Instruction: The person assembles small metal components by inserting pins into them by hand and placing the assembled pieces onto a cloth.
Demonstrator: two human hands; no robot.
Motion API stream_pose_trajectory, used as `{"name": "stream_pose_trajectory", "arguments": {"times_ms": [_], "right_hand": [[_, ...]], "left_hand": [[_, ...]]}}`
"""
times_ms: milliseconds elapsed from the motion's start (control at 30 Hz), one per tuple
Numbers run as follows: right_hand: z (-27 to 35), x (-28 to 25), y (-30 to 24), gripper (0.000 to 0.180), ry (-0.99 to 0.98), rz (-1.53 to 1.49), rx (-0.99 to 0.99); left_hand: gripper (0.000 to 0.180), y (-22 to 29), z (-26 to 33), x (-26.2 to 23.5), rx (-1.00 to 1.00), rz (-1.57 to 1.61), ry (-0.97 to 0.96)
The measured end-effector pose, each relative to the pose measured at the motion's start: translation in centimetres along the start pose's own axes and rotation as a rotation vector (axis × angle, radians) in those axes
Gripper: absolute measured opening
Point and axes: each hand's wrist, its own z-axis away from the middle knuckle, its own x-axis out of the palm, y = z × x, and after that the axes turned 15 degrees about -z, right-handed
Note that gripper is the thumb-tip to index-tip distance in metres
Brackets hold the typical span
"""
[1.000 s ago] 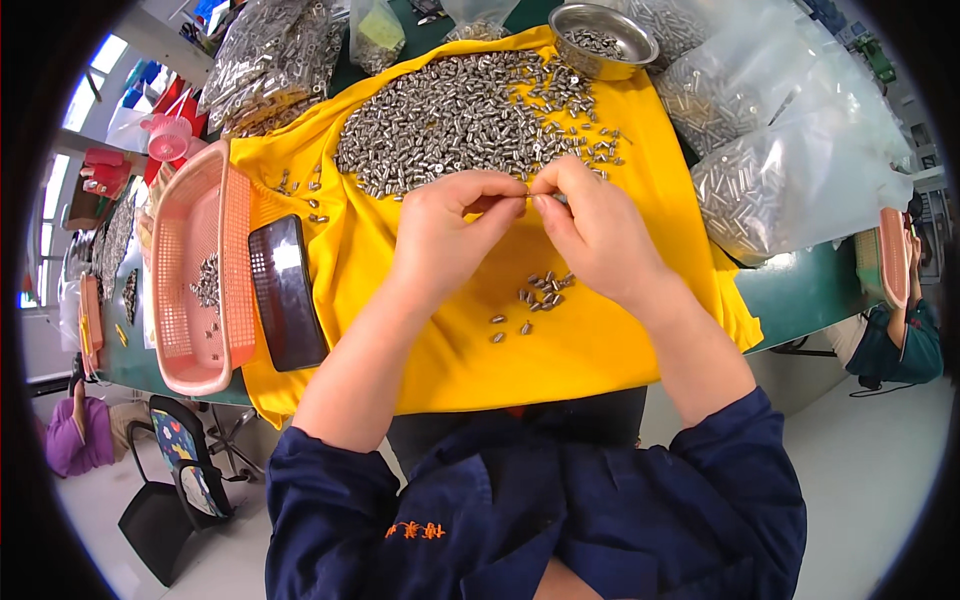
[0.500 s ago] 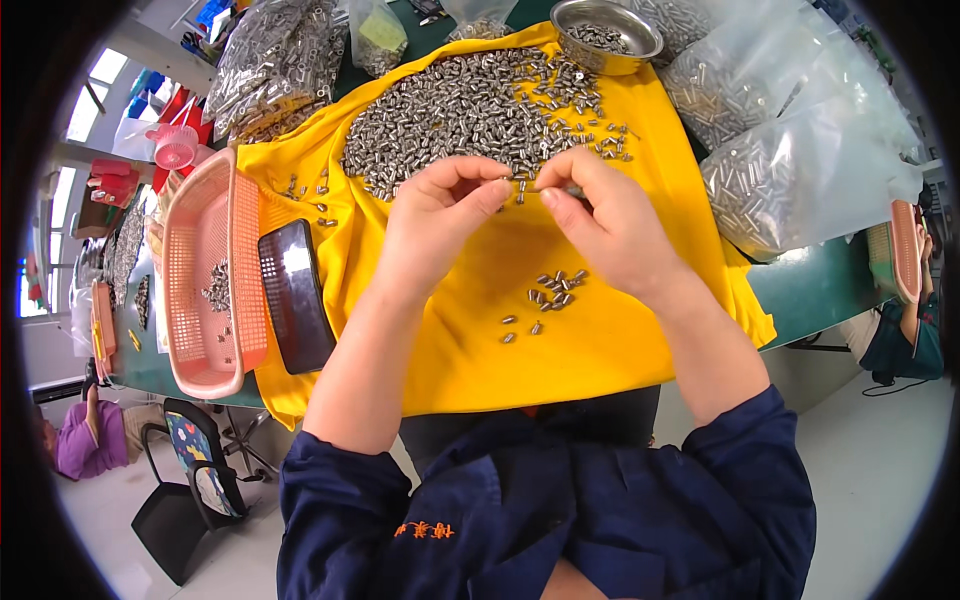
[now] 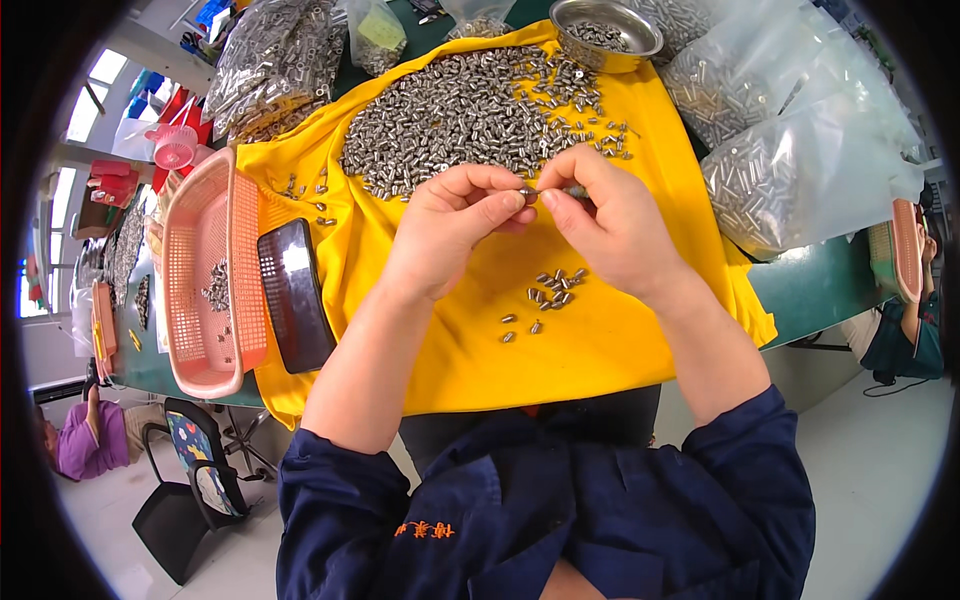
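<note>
Over the yellow cloth (image 3: 430, 360), my two hands meet fingertip to fingertip. My left hand (image 3: 445, 230) pinches a small metal cylinder (image 3: 528, 192) between thumb and forefinger. My right hand (image 3: 620, 225) is also pinched, its thumb and forefinger right at the cylinder's other end; anything it holds there is too small to make out. Beyond the hands spreads a large pile of small metal cylinders (image 3: 450, 115). Nearer to me, below my fingers, lies a small loose group of similar cylinders (image 3: 555, 290).
At left stand a pink plastic basket (image 3: 250, 290) with some metal parts in it and a black tray-like object (image 3: 297, 300). A metal bowl (image 3: 640, 58) of parts sits at the far edge. Clear bags of metal parts (image 3: 760, 190) crowd the right; another bag (image 3: 275, 70) lies far left.
My left hand has moved slightly right, bringing its fingertips and the metal cylinder up against my right fingertips. My right hand has barely moved.
</note>
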Motion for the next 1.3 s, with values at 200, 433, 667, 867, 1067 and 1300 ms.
{"name": "stream_pose_trajectory", "arguments": {"times_ms": [200, 433, 667, 867, 1067, 1300], "right_hand": [[0.2, 0.1, 0.0, 0.007, -0.037, 0.250, -0.066], [0.4, 0.1, 0.4, 0.008, -0.004, 0.119, 0.063], [-1.0, -2.7, 0.9, 0.012, 0.198, -0.073, 0.155], [-1.0, -2.2, -0.5, 0.014, 0.165, -0.119, 0.126], [0.1, -2.1, 0.3, 0.010, 0.182, 0.034, 0.098], [-0.5, -2.0, 0.1, 0.009, 0.180, 0.008, 0.105]], "left_hand": [[0.012, 0.1, 0.0, 0.4, 0.040, -0.234, 0.082], [0.011, 0.1, 0.2, 0.2, 0.033, -0.345, 0.136], [0.013, 0.9, 2.1, 1.7, 0.232, -1.227, -0.163], [0.014, 2.3, 0.3, 1.5, 0.270, -1.433, 0.078], [0.012, -0.2, -2.3, 1.9, 0.251, -1.757, 0.088], [0.008, 0.9, -2.8, 1.8, 0.291, -1.954, -0.071]]}}
